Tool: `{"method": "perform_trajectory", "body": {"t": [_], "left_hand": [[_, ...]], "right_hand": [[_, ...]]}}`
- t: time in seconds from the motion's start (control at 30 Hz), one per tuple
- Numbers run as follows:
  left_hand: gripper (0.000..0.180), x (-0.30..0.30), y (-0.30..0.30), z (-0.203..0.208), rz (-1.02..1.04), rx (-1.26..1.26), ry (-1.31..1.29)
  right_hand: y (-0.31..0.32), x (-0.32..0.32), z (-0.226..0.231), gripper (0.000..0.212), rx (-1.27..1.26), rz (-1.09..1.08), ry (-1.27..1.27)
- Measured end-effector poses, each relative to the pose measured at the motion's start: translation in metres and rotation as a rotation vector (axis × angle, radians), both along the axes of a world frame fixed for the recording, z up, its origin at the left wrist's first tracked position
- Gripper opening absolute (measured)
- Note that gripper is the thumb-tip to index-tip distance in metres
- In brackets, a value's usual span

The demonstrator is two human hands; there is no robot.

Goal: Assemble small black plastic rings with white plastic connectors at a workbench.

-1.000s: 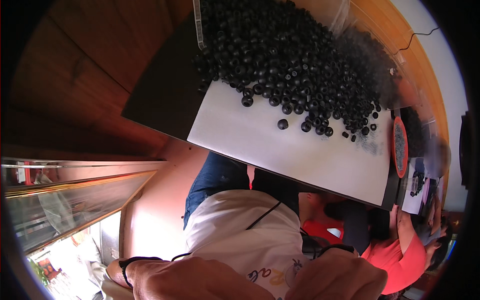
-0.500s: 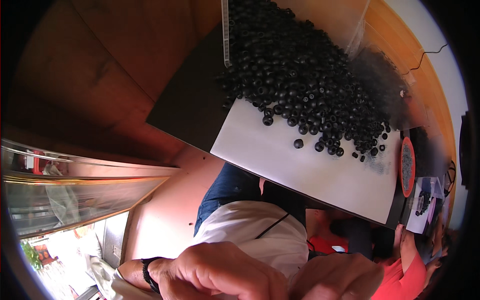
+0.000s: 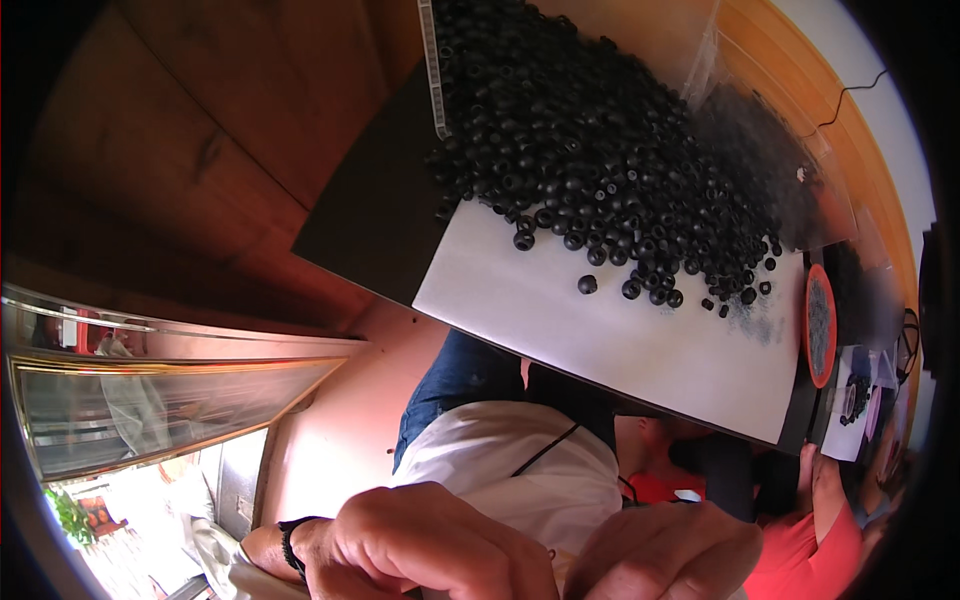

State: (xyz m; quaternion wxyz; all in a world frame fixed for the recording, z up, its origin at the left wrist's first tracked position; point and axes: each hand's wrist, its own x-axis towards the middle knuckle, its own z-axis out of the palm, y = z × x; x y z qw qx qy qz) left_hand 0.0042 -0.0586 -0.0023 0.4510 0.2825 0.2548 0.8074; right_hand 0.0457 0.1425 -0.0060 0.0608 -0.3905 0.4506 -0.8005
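Close beneath the camera, my left hand [image 3: 430, 540] is closed, its fingers curled inward and a dark band [image 3: 290, 548] around the wrist. My right hand [image 3: 665, 550] faces it, closed as well, and the two almost touch. Their fingertips run off the lower edge, so whatever they pinch is hidden. Past my lap, a large heap of small black beads [image 3: 600, 150] with holes spreads over a white sheet [image 3: 560, 300]. A few loose beads [image 3: 587, 285] lie apart on the sheet, nearer to me.
A clear plastic bin wall [image 3: 434, 80] borders the heap. Under the sheet is a dark board [image 3: 370, 220]. An orange-rimmed dish [image 3: 819, 325] of grey bits stands at the right. Another person in red [image 3: 815, 550] sits close on the right; a glass-fronted cabinet [image 3: 170, 400] is at left.
My view has shifted slightly. The hands stay closed near the lower edge, with a little more gap showing between them. The beads and sheet look the same.
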Motion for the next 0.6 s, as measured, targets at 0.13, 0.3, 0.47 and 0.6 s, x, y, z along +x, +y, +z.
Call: {"method": "perform_trajectory", "body": {"t": [0.13, 0.3, 0.47, 0.6], "left_hand": [[0.018, 0.023, -0.002, -0.012, 0.379, 0.011, 0.156], [0.03, 0.016, 0.004, -0.032, 0.597, -0.059, -0.005], [0.022, 0.01, -0.004, -0.04, 0.562, -0.38, -0.019], [0.027, 0.009, 0.0, -0.024, 0.395, -0.64, 0.02]], "right_hand": [[-0.012, 0.033, -0.009, 0.015, 0.132, -0.416, -0.051], [0.006, 0.0, -0.036, 0.005, 0.293, -0.358, -0.122], [0.008, 0.001, -0.035, 0.008, 0.321, -0.321, -0.281], [0.011, -0.006, -0.047, 0.004, 0.4, -0.52, -0.052]]}}
